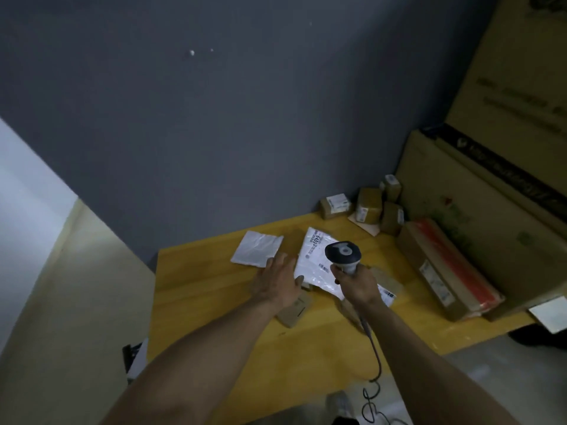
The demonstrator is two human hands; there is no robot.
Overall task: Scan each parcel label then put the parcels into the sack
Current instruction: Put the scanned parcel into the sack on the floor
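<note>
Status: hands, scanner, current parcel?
Left hand flat on white mailer edge. Right hand grips scanner, head over the mailer. Brown parcel partly under left hand; sack not in view.

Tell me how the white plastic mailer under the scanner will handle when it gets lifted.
The white plastic mailer beneath the scanner looks thin and wrinkled, so it will probably flop and sag when lifted. Its glossy film may slip under the left hand, resting flat at its edge. It lies nearly flat, so it is likely light.
</note>
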